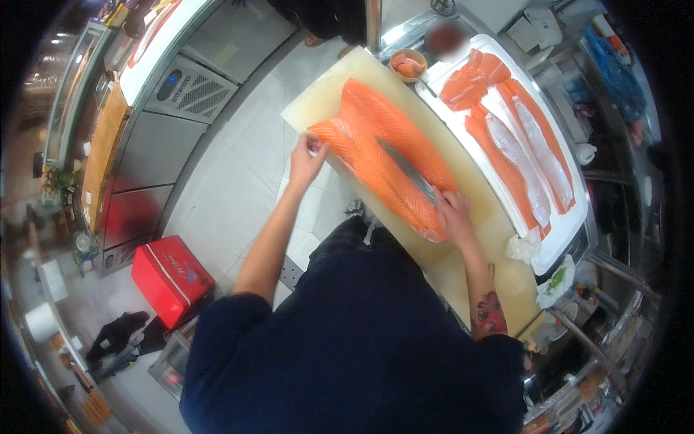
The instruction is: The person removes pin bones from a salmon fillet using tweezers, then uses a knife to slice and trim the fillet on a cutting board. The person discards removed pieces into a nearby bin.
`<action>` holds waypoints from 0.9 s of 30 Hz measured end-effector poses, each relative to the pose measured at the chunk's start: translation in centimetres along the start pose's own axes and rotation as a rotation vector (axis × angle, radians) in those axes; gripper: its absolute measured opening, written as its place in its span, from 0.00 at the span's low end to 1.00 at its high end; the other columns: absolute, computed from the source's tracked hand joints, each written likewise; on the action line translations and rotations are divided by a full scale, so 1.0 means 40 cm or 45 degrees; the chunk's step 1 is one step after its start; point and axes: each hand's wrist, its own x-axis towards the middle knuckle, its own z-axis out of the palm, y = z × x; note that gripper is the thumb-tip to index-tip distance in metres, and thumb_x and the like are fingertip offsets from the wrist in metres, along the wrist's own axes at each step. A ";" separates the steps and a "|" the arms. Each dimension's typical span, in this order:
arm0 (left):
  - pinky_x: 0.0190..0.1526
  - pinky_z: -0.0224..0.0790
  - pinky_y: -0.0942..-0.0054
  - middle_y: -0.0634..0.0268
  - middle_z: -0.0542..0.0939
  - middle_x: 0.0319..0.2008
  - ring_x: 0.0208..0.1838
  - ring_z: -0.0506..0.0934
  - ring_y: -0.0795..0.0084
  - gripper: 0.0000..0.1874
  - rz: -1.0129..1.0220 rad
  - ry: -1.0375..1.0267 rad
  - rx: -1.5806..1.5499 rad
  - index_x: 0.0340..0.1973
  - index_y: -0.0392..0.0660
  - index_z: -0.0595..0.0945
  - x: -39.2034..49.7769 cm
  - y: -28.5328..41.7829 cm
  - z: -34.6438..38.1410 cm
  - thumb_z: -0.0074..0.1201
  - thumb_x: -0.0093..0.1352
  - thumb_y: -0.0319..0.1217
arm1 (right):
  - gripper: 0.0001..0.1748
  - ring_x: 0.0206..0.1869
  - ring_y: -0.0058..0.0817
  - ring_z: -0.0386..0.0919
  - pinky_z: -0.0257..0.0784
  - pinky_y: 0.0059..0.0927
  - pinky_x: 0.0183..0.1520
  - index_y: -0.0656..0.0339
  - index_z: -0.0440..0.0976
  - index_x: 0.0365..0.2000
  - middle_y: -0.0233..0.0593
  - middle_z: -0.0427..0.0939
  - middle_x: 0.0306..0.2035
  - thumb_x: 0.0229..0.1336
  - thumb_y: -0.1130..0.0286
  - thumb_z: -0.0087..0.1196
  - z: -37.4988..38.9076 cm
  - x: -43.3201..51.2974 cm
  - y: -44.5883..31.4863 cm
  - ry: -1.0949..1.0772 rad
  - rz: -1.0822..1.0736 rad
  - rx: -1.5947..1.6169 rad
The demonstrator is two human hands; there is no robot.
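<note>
A large orange salmon fillet point(379, 163) lies on a pale yellow cutting board point(482, 184), with a deep notch at its far end. My right hand point(454, 214) grips a knife point(404, 165) by its handle, near the fillet's near end. The long blade lies along the flesh, in line with the seam between the two lobes, its tip pointing away from me. My left hand point(308, 160) is at the fillet's far left corner, thumb and fingers curled close to the edge; whether they pinch the flesh is too blurred to tell.
Right of the board, a white tray point(461, 120) holds salmon pieces point(471, 81) and long fillets point(490, 146) with silvery strips. A bowl point(394, 68) of salmon trimmings stands at the board's far corner. Left are steel cabinets point(157, 146) and a red cool box point(171, 276). Another person's dark clothing point(331, 16) shows ahead.
</note>
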 end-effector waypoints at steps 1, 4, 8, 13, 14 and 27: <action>0.49 0.74 0.65 0.61 0.82 0.47 0.46 0.81 0.69 0.22 -0.120 -0.012 -0.138 0.51 0.39 0.77 -0.041 0.008 0.030 0.68 0.65 0.31 | 0.32 0.52 0.42 0.70 0.63 0.46 0.59 0.59 0.70 0.66 0.40 0.72 0.45 0.61 0.68 0.55 0.017 0.025 -0.007 0.007 -0.007 0.001; 0.49 0.74 0.70 0.59 0.82 0.47 0.46 0.80 0.71 0.28 -0.358 0.054 -0.435 0.57 0.34 0.74 -0.114 0.033 0.108 0.69 0.67 0.34 | 0.32 0.52 0.39 0.70 0.62 0.44 0.57 0.58 0.70 0.67 0.38 0.72 0.43 0.60 0.73 0.56 0.062 0.086 -0.037 0.043 -0.001 -0.088; 0.50 0.73 0.73 0.57 0.81 0.48 0.46 0.80 0.70 0.34 -0.557 0.187 -0.498 0.61 0.32 0.70 -0.110 0.055 0.134 0.70 0.66 0.34 | 0.32 0.53 0.38 0.70 0.61 0.45 0.57 0.56 0.69 0.67 0.36 0.73 0.43 0.61 0.74 0.54 0.082 0.136 -0.053 0.041 0.018 -0.101; 0.46 0.75 0.70 0.58 0.84 0.39 0.41 0.82 0.69 0.24 -0.571 0.154 -0.560 0.49 0.32 0.80 -0.043 0.092 0.115 0.70 0.64 0.35 | 0.29 0.53 0.41 0.71 0.63 0.49 0.57 0.55 0.69 0.67 0.39 0.74 0.47 0.65 0.71 0.49 0.093 0.155 -0.056 -0.011 -0.038 -0.163; 0.45 0.75 0.69 0.58 0.85 0.37 0.40 0.82 0.69 0.22 -0.610 0.120 -0.471 0.46 0.32 0.83 -0.035 0.101 0.115 0.70 0.63 0.35 | 0.28 0.53 0.42 0.72 0.65 0.50 0.57 0.55 0.69 0.67 0.41 0.75 0.47 0.66 0.70 0.47 0.096 0.156 -0.057 -0.043 -0.034 -0.176; 0.34 0.75 0.68 0.58 0.86 0.26 0.28 0.83 0.70 0.15 -0.438 0.140 -0.079 0.36 0.34 0.87 -0.051 0.120 0.126 0.65 0.62 0.35 | 0.28 0.53 0.43 0.72 0.65 0.49 0.55 0.64 0.69 0.65 0.45 0.74 0.47 0.65 0.71 0.48 0.108 0.196 -0.083 -0.092 -0.116 -0.113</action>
